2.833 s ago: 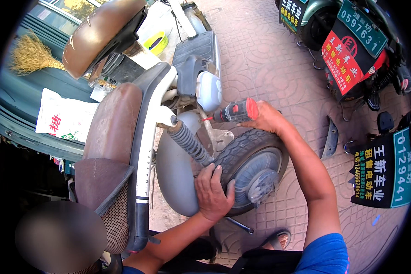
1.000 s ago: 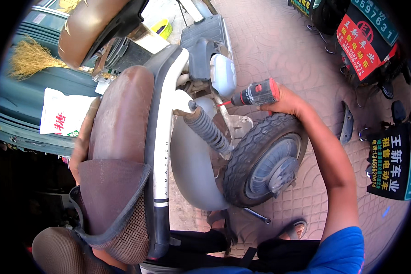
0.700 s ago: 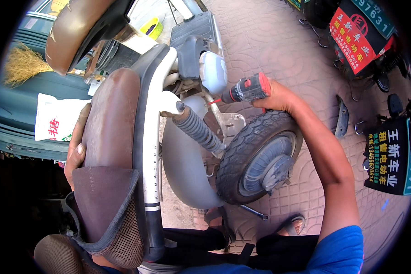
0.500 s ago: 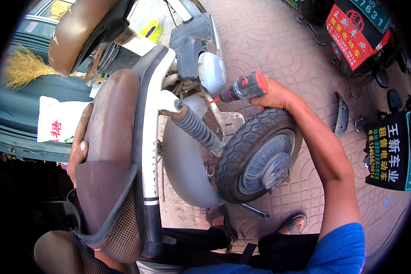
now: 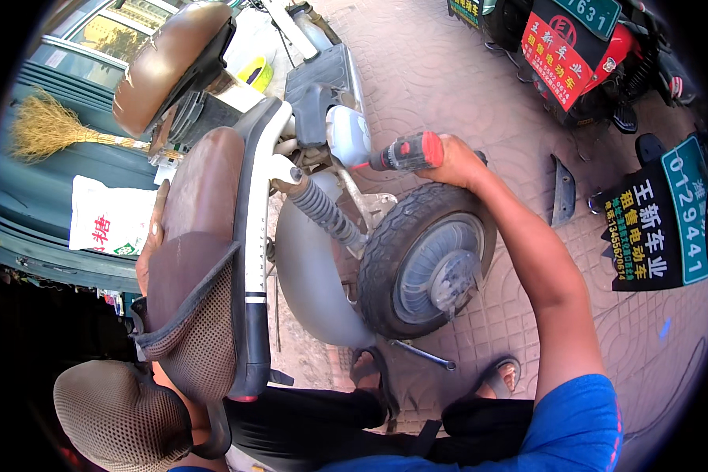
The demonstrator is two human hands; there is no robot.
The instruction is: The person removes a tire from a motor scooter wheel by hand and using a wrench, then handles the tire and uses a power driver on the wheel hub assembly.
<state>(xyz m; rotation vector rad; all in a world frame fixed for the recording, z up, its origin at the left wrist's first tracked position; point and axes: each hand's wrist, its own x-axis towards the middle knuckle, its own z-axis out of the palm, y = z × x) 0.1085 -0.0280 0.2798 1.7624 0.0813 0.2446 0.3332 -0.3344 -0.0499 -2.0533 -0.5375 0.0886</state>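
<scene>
My right hand (image 5: 458, 165) is closed round a black-and-red cordless drill (image 5: 407, 153), just above the tyre. The drill's thin red bit points left toward the metal frame beneath a pale blue plastic container (image 5: 347, 135). My left hand (image 5: 154, 228) lies along the left side of the brown scooter seat (image 5: 204, 177), fingers stretched out and partly hidden by it. The scooter's white side trim (image 5: 257, 204) runs beside the seat. A coil-spring shock absorber (image 5: 326, 211) slants down to the wheel (image 5: 433, 263), which stands tilted beside a grey mudguard (image 5: 307, 275).
A wrench (image 5: 423, 355) lies on the paving by my feet. A dark curved part (image 5: 563, 190) lies to the right. Parked scooters (image 5: 578, 67) stand at far right. At left are a straw broom (image 5: 51, 130) and a white sack (image 5: 112, 216); a yellow-green basket (image 5: 256, 72) is behind.
The whole view has shifted, so the wheel, drill and right hand appear a little further left. The drill stays in my right hand and my left hand stays on the seat.
</scene>
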